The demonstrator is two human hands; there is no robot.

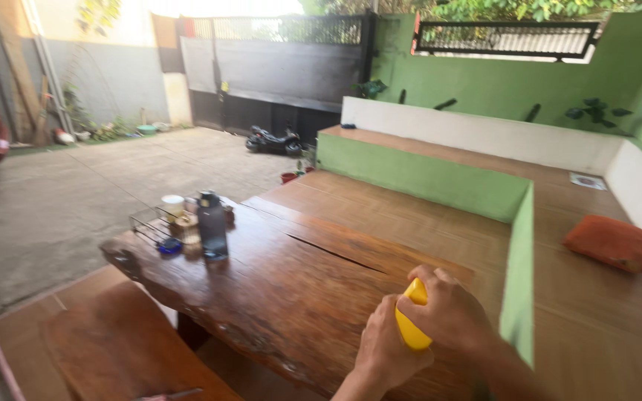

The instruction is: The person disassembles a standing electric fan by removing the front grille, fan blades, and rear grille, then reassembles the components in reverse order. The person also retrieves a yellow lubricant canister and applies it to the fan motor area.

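Both hands meet low over the near counter (299, 289) edge: the left hand (384, 353) cups a small yellow object (412, 327) from below, fingers curled, while the right hand (447, 312) wraps over its top, wrist bent inward. Well beyond the left hand stands a dark water bottle (212, 225) beside a wire basket (150, 221).
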